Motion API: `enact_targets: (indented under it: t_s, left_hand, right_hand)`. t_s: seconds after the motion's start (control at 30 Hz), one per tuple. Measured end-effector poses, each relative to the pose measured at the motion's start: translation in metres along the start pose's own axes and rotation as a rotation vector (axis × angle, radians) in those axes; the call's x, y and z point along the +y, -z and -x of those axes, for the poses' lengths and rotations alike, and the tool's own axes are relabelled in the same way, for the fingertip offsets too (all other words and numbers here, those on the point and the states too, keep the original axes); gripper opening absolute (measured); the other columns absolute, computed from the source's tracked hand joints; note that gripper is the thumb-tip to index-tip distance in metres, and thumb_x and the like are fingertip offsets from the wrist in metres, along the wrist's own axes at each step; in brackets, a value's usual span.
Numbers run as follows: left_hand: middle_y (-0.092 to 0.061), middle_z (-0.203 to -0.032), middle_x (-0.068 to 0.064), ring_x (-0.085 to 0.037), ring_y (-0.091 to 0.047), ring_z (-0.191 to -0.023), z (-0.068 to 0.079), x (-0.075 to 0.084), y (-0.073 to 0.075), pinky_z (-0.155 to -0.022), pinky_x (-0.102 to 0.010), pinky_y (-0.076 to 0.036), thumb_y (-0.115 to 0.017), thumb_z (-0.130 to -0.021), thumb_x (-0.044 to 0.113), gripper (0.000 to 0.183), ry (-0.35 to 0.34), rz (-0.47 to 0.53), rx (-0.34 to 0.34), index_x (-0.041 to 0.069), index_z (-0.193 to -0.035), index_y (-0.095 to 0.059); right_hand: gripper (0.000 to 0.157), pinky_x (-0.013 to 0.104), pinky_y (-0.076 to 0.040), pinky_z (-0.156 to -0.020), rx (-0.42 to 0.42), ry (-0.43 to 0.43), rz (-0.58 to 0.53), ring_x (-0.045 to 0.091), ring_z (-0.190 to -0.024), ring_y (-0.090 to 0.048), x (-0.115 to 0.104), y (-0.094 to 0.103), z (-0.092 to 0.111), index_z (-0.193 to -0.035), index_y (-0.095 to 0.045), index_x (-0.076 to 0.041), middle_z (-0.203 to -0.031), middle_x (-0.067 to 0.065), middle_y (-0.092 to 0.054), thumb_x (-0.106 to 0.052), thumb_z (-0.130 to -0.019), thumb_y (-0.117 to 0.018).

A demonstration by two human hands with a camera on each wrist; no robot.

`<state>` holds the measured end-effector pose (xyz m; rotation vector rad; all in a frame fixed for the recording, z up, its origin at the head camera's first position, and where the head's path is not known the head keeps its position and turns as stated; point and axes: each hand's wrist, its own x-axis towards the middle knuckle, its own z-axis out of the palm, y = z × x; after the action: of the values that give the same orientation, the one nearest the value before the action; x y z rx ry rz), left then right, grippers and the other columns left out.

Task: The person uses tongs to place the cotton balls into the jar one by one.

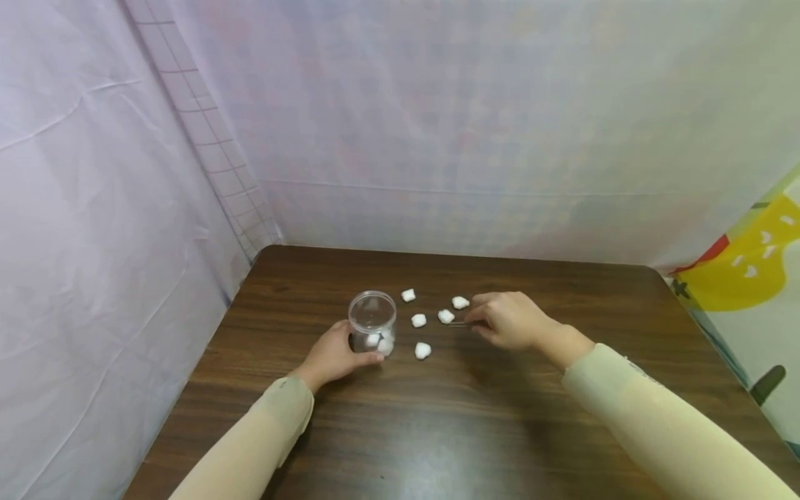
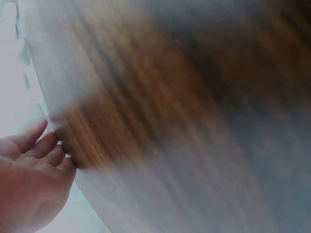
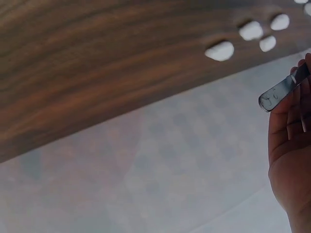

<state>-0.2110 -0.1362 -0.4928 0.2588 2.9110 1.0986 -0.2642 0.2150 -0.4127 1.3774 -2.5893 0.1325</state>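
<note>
In the head view, my left hand (image 1: 334, 357) holds a clear plastic jar (image 1: 373, 316) low on its left side, thumb across the front. The jar stands upright without a lid, with a few white cotton balls (image 1: 385, 346) at its bottom. My right hand (image 1: 509, 319) pinches metal tweezers (image 1: 458, 324), whose tips lie beside a cotton ball (image 1: 446, 317); whether they touch it is too small to tell. In the right wrist view the flat end of the tweezers (image 3: 277, 96) sticks out of the hand. The left wrist view shows my left hand (image 2: 36, 182) but not the jar.
More cotton balls lie around: one at the back (image 1: 408, 295), one in the middle (image 1: 419, 320), one in front (image 1: 423, 351) and one near the right fingers (image 1: 460, 303). A dark wood table (image 1: 425, 430) bears everything. Pale curtains (image 1: 469, 139) hang behind and left.
</note>
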Motion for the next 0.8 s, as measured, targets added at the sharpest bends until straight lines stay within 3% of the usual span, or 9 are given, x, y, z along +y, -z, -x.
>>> enact_targets:
  t_s: [0.2, 0.53, 0.8]
  left_hand:
    - [-0.056, -0.137, -0.016, -0.032, -0.053, -0.125, 0.0, -0.002, 0.001, -0.105, -0.052, -0.041, -0.084, -0.072, 0.057, 0.086, 0.004, -0.004, -0.001, 0.007, -0.137, -0.056]
    - [-0.056, -0.138, -0.016, -0.033, -0.053, -0.125, -0.001, -0.002, 0.002, -0.105, -0.052, -0.041, -0.084, -0.073, 0.055, 0.086, 0.008, -0.006, -0.003, 0.006, -0.137, -0.056]
    - [-0.055, -0.138, -0.017, -0.033, -0.053, -0.125, -0.001, -0.001, 0.001, -0.104, -0.052, -0.041, -0.083, -0.073, 0.057, 0.087, 0.001, -0.013, -0.007, 0.007, -0.138, -0.055]
  right_hand:
    - [0.017, 0.039, -0.058, -0.066, -0.025, -0.027, -0.016, 0.018, -0.079, -0.068, 0.0, -0.01, 0.011, -0.099, -0.079, -0.014, -0.104, 0.003, -0.069, -0.016, -0.083, -0.079]
    - [0.016, 0.034, -0.053, -0.056, -0.001, 0.01, -0.021, 0.008, -0.065, -0.058, -0.003, -0.025, 0.011, -0.094, -0.079, -0.016, -0.089, -0.006, -0.063, -0.015, -0.078, -0.078]
    - [0.016, 0.033, -0.052, -0.056, 0.001, 0.042, -0.008, 0.007, -0.066, -0.056, -0.01, -0.033, 0.005, -0.093, -0.078, -0.016, -0.087, -0.007, -0.06, -0.016, -0.078, -0.078]
